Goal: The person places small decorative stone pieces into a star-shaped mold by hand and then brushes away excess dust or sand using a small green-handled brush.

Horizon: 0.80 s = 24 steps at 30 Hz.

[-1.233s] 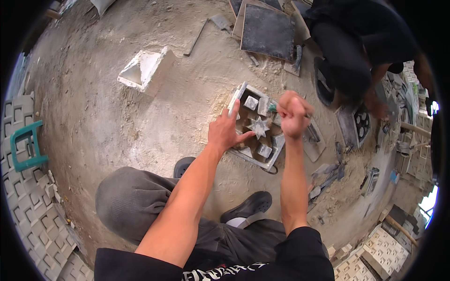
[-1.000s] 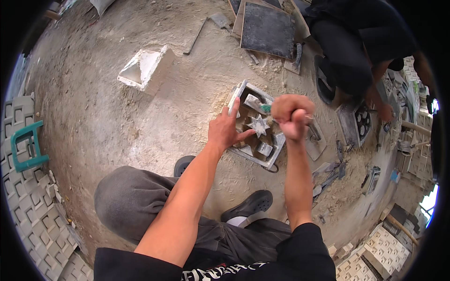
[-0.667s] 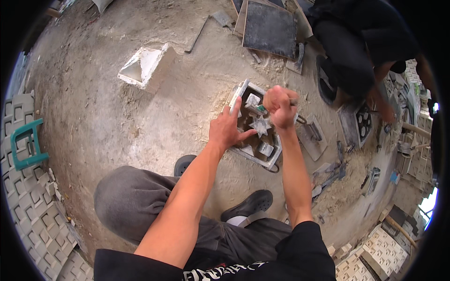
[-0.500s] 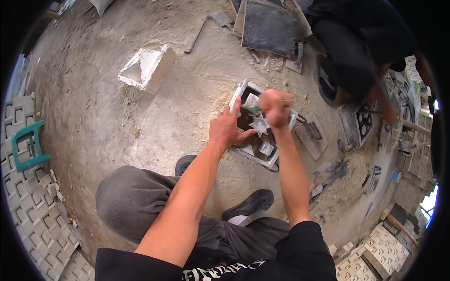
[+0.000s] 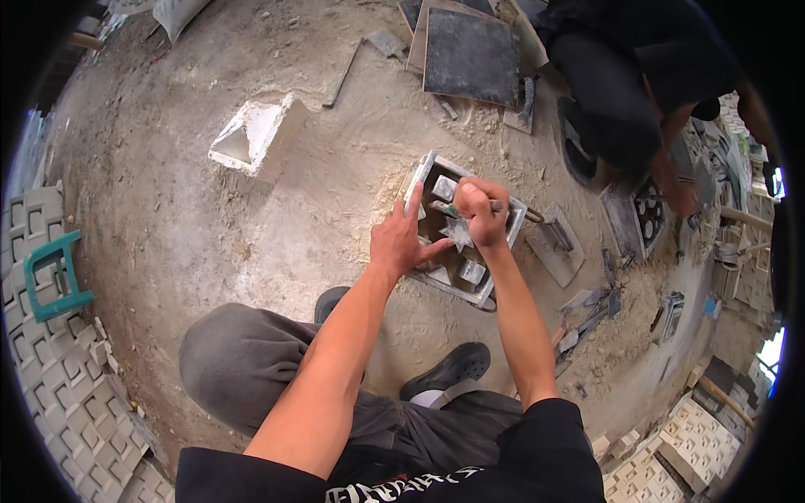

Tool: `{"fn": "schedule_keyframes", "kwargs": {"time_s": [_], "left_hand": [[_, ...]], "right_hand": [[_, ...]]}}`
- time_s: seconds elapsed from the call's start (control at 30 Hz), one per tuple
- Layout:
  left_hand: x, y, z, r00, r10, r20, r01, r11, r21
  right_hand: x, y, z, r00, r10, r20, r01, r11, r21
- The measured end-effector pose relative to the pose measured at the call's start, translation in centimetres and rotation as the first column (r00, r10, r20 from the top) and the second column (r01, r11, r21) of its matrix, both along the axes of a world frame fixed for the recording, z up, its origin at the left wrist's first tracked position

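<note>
A square metal mould (image 5: 457,291) lies tilted on the dusty floor in front of me. Inside it stand a star-shaped block (image 5: 458,233) and several small blocks, such as a square one (image 5: 472,272). My left hand (image 5: 397,239) rests over the mould's left side, thumb and forefinger spread wide along it. Above the star, my right hand (image 5: 481,214) is closed round a short-handled tool with a green band (image 5: 453,209). The tool's working end points left into the mould; its exact kind is hard to make out.
A trowel (image 5: 558,239) lies right of the mould. Beyond are a white hollow block (image 5: 256,138) and dark boards (image 5: 471,57). At upper right a person in black (image 5: 620,92) crouches by another mould (image 5: 631,222). A green stool (image 5: 54,275) and stacked blocks (image 5: 63,377) line the left.
My right hand, blurred before, has shifted slightly down and left over the mould, and its tool now shows clearly. My left hand keeps its place on the mould's side.
</note>
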State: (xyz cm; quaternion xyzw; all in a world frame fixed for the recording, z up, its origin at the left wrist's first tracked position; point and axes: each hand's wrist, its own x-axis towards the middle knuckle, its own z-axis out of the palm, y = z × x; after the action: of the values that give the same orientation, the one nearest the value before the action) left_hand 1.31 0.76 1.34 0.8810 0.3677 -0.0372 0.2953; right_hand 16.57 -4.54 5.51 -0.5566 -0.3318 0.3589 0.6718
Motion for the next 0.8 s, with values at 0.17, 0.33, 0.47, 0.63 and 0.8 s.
{"fn": "schedule_keyframes", "kwargs": {"time_s": [0.17, 0.33, 0.47, 0.63, 0.8], "left_hand": [[0.1, 0.1, 0.2, 1.0, 0.006, -0.004, -0.006, 1.0, -0.02], [-0.1, 0.1, -0.8, 0.982, -0.082, 0.171, 0.053, 0.985, 0.167], [0.3, 0.0, -0.4, 0.981, -0.073, 0.182, 0.048, 0.989, 0.142], [0.4, -0.1, -0.7, 0.979, -0.077, 0.191, 0.051, 0.989, 0.139], [0.1, 0.2, -0.3, 0.984, -0.072, 0.16, 0.049, 0.989, 0.142]], "right_hand": [[2.3, 0.4, 5.6, 0.979, -0.047, -0.2, 0.108, 0.946, 0.305], [3.6, 2.6, 9.0, 0.993, -0.102, -0.055, 0.113, 0.95, 0.29], [4.0, 3.4, 4.5, 0.993, -0.105, 0.057, 0.091, 0.973, 0.213], [3.5, 4.9, -0.7, 0.98, -0.151, 0.129, 0.134, 0.982, 0.133], [3.6, 4.6, 4.6, 0.988, -0.152, 0.003, 0.147, 0.964, 0.222]]}}
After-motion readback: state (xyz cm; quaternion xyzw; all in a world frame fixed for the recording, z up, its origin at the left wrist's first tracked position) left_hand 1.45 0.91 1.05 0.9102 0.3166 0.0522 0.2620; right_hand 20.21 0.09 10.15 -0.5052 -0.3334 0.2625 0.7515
